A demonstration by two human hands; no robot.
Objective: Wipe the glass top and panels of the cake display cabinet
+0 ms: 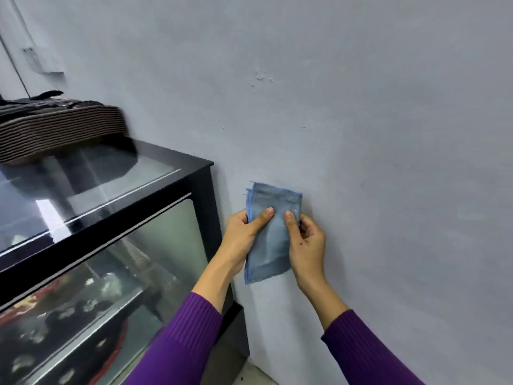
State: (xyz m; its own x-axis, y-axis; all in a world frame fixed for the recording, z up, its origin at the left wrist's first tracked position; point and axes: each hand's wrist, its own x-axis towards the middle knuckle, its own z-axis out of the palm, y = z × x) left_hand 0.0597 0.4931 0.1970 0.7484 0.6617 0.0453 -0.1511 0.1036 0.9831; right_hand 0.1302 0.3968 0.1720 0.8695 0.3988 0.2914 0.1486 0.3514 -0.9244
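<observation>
A folded blue cloth (270,232) hangs at centre frame, held up in front of the grey wall (361,107) by both hands. The left hand (244,240) pinches its left edge, thumb across the front and fingers (245,216) curled behind; the right hand (306,243) pinches the right edge the same way, thumb on the cloth's face. Both hands are closed on the cloth. It looks light, soft and limp, sagging below the thumbs, so it should fold or bunch easily and is best taken by its edges or gathered into a pad in one palm. The cabinet (205,190) stands at lower left, its glass top (91,184) and side panel (166,240) just left of the hands, not touched by the cloth. A dark striped stack (58,126), perhaps mats, sits on the glass top at upper left.
</observation>
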